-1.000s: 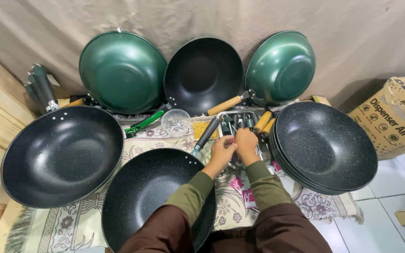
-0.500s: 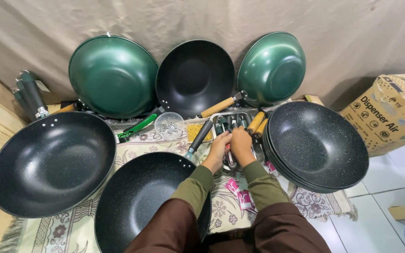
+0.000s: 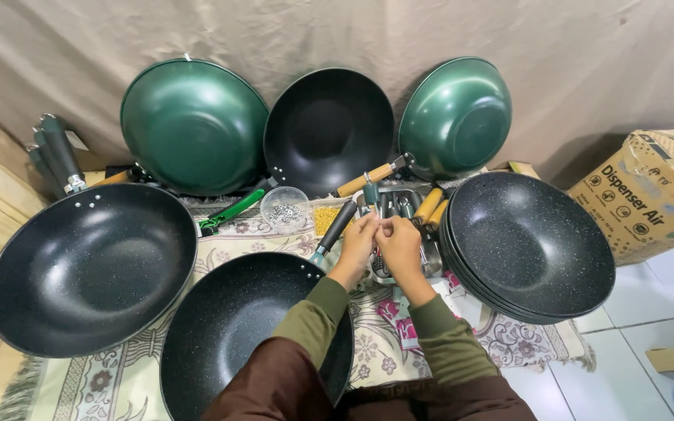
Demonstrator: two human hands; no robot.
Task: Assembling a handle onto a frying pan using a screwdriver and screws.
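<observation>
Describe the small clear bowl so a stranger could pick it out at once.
Start at the black wok propped upright against the beige cloth backdrop, between two green woks. Straight below its rim, on the patterned mat, sits the small clear bowl of tiny metal bits. It is the only see-through thing there, far smaller than any pan, left of the hands.

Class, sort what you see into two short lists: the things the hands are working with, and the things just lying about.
In hand:
left hand and right hand, fingertips together on something too small to identify
metal tray of handles just beyond them
black wok beneath the left arm

Lying about:
green woks
stacked black woks
cardboard box
clear bowl of screws
</observation>
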